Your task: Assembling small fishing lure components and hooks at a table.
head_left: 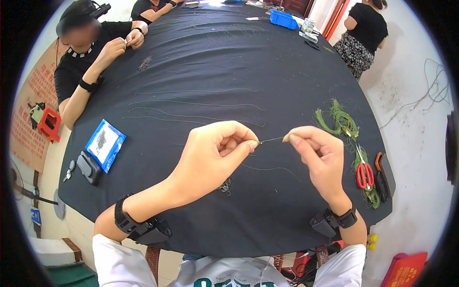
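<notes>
I'm watching the left hand (206,148) and right hand (321,152) pinching 1 thin string (271,139), which is running between them over the black surface (267,215). To do it well, they should be squeezing softly, holding it straight, never yanking.

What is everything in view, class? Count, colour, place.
cloth: one, black, across centre
held cord: one, green, centre
laid cords: several, green, middle
cord bundles: two, green, right
scissors: one, red-handled, on nearer bundle
tools: count unclear, black-orange, beside scissors
pouch: one, blue-white, left
case: one, dark grey, beside pouch
keys: count unclear, silver, left edge
piles: two, grey, centre and upper left
tray: one, blue, far right
stool: one, red, far left
people: three, black-topped, upper left and right
left hand: one, bare, centre
right hand: one, bare, right
</notes>
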A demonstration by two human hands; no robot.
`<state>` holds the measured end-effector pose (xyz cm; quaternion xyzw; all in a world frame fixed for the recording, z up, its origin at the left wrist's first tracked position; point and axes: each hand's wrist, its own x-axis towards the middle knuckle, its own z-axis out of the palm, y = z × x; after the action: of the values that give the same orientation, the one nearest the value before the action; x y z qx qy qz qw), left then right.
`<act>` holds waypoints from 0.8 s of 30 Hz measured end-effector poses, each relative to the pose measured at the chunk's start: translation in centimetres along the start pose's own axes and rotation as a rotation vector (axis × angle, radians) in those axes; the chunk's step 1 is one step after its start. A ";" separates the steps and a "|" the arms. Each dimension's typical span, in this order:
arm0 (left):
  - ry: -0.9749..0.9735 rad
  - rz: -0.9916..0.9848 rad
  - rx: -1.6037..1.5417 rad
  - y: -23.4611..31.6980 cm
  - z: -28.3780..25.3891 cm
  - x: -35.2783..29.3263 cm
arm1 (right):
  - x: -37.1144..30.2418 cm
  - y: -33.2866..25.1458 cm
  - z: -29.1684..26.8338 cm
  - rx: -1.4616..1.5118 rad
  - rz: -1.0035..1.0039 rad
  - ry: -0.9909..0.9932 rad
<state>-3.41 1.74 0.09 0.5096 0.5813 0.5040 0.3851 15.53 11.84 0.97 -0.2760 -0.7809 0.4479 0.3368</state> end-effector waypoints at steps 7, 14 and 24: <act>-0.097 -0.037 0.016 -2.0 0.4 0.3 | -0.6 2.5 -0.2 0.155 0.101 0.036; -0.242 0.038 0.136 -2.7 0.9 0.2 | -1.0 2.5 0.4 0.198 0.138 -0.047; -0.074 0.195 0.148 -3.5 2.0 -0.2 | -2.4 3.3 1.6 0.002 0.062 -0.193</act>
<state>-2.18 2.01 -3.74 0.6090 0.5501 0.4757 0.3167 16.19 10.68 -3.24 -0.2551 -0.8004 0.4832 0.2464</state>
